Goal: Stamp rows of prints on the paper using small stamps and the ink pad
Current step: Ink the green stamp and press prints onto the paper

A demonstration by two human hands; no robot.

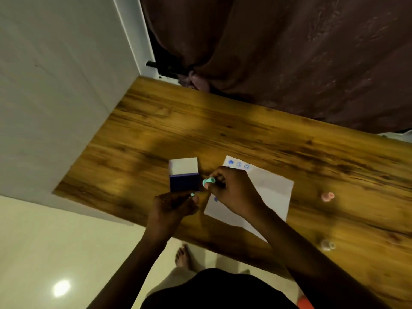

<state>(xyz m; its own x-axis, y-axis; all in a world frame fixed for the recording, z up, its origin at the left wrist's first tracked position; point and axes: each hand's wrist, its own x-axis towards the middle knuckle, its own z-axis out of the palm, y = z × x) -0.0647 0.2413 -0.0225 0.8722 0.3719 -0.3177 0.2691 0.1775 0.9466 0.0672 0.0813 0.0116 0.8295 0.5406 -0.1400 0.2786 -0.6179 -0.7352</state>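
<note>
A white sheet of paper point(272, 192) lies on the wooden table point(223, 134), with three blue prints point(238, 164) along its far edge and another blue mark near its left edge. Left of it stands the ink pad point(184, 181), lid up, dark blue pad showing. My right hand point(231, 192) pinches a small mint-green stamp point(209, 181) just right of the pad, above the paper's left edge. My left hand point(174, 207) is closed below the pad on a small mint-green piece point(192, 194), perhaps a cap; most of it is hidden.
A pink stamp point(327, 196) lies on the table right of the paper, and a pale one point(327, 245) sits nearer the front edge. A brown curtain point(289, 52) hangs behind the table and a white wall point(55, 97) borders its left end. My foot point(184, 257) is on the tiled floor.
</note>
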